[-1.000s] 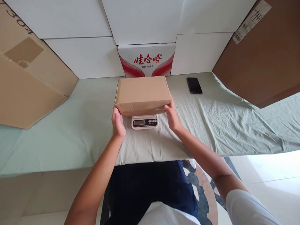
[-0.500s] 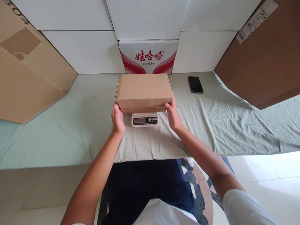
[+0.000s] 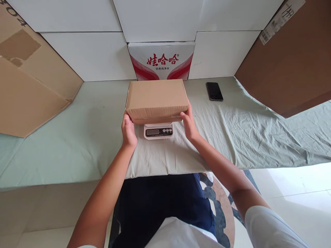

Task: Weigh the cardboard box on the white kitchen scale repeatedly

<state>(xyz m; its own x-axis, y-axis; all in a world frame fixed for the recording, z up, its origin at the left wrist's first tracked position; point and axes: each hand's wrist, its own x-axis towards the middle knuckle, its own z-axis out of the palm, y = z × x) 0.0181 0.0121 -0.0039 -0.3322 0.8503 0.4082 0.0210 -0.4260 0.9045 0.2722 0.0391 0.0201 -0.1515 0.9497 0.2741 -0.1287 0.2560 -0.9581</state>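
At the centre of the frame my left hand point(image 3: 129, 130) and right hand point(image 3: 189, 125) grasp the cardboard box point(image 3: 157, 99) by its two near lower corners, fingers curled around the side walls, thumbs against the front. One box is between my palms, and it sits over the one kitchen scale point(image 3: 158, 131), whose display and buttons poke out just below the box's front edge. Whether the box already bears fully on the platform I cannot tell.

To do this well, I judge the box should be centred on the platform, level, with no corner touching the green cloth point(image 3: 85, 137) or the printed carton point(image 3: 160, 61) that stands upright close behind it. My palms should come off both sides evenly so the box does not tilt, and neither wrist should lean on the scale body. The display must stay uncovered so it can be read.

Counting the rest: one dark phone point(image 3: 214, 91) lies flat on the cloth, right of the box and well apart from it. One large cardboard sheet point(image 3: 31, 86) leans at the upper left of the frame, one brown carton point(image 3: 289, 65) with a label strip at the upper right. White panels point(image 3: 90, 58) line the back, at least four visible.
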